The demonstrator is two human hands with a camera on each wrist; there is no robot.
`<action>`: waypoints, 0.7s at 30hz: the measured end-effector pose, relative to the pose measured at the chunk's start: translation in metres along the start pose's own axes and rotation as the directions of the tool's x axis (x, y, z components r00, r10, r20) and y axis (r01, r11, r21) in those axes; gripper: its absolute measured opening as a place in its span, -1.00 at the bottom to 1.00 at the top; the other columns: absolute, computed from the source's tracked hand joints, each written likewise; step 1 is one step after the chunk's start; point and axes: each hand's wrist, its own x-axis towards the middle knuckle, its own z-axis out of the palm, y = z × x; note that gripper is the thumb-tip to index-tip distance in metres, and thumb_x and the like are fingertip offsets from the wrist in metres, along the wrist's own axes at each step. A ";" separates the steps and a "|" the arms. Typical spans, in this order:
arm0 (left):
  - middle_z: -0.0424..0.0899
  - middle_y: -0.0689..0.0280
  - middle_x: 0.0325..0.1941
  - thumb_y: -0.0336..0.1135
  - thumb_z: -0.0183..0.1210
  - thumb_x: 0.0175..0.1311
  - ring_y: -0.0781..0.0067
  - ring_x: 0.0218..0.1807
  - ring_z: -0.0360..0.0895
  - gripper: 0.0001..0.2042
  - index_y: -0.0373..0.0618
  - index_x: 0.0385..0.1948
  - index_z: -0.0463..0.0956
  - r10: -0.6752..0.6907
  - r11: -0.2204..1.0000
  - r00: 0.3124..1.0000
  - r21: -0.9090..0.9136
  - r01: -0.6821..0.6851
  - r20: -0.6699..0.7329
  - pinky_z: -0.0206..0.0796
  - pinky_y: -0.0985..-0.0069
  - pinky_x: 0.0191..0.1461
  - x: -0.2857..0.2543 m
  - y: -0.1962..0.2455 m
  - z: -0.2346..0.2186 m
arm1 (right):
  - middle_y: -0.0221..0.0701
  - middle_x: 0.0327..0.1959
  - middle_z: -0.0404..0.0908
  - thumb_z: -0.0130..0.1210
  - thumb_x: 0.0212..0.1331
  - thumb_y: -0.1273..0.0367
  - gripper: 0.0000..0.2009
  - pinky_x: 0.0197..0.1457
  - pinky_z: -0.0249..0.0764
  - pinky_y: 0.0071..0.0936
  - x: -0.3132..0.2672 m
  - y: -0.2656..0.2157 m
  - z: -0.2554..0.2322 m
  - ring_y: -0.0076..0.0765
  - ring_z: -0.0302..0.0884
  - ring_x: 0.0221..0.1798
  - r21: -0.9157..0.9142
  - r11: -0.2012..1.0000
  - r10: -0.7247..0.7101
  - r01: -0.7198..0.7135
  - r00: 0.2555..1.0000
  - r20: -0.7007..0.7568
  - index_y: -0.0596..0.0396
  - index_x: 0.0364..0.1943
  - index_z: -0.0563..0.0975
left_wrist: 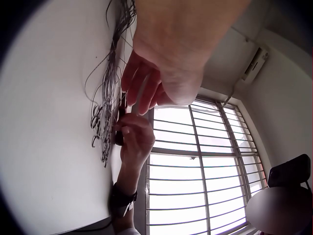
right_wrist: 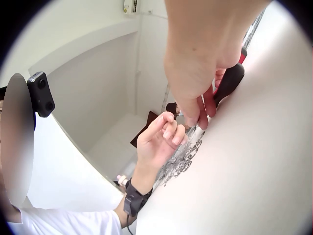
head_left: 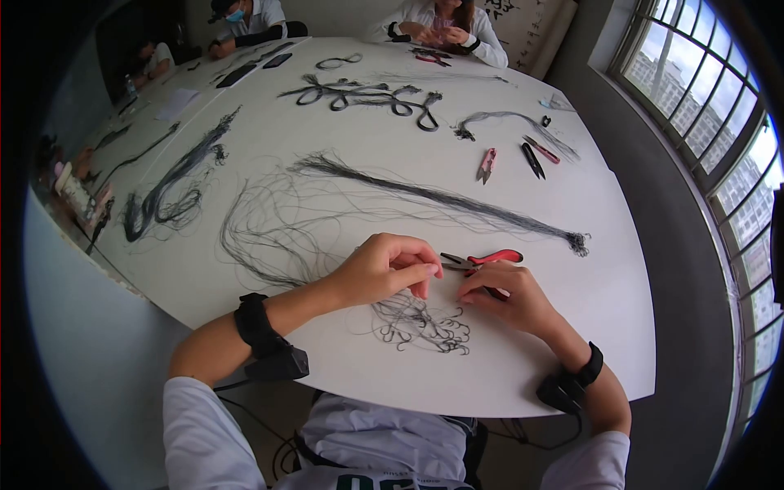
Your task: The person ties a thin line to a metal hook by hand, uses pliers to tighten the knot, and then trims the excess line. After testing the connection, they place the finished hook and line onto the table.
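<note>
My left hand (head_left: 390,265) hovers over a loose spread of thin dark strands (head_left: 273,265), its fingers loosely curled; the right wrist view shows nothing between them. Below it lies a tangle of curled, hook-like strand ends (head_left: 425,331). My right hand (head_left: 514,300) is low over the table, fingertips together and pointing down beside those curled ends; I cannot tell whether they pinch a strand. Small pliers (head_left: 500,256) with red and black handles lie by the right hand, jaws towards the left hand. One handle (right_wrist: 230,82) passes beneath that hand and is partly hidden.
Beyond the hands stretches a long dark strand bundle (head_left: 441,196) with a knotted end. Pink thread snips (head_left: 487,165) and black snips (head_left: 532,161) lie at the right. Looped strands (head_left: 359,98) lie farther back. Another person (head_left: 482,37) sits across the table (head_left: 572,343).
</note>
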 end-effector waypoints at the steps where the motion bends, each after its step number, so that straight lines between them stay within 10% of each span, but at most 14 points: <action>1: 0.54 0.31 -0.48 -0.43 -0.01 0.27 0.60 -0.42 0.51 -0.85 -0.32 -0.33 0.49 0.000 1.000 1.000 -0.001 0.000 0.000 0.34 0.64 -0.29 0.000 0.000 0.000 | -0.40 -0.47 0.60 0.16 -0.07 0.55 -0.87 -0.30 0.39 -0.48 0.001 0.000 0.001 -0.34 0.51 -0.41 -0.013 1.000 -0.026 0.026 1.000 -0.014 0.10 -0.39 0.58; 21: 0.59 0.32 -0.42 -0.52 0.23 -0.02 0.44 -0.31 0.48 -0.86 -0.19 -0.38 0.58 0.169 0.856 0.985 0.500 -0.131 -0.031 0.31 0.56 -0.23 0.002 -0.006 0.014 | -0.53 -0.48 0.64 0.22 -0.18 0.59 -0.67 -0.33 0.29 -0.59 -0.005 0.003 0.004 -0.54 0.48 -0.53 -0.092 0.988 0.118 -0.125 0.990 -0.075 0.04 -0.23 0.57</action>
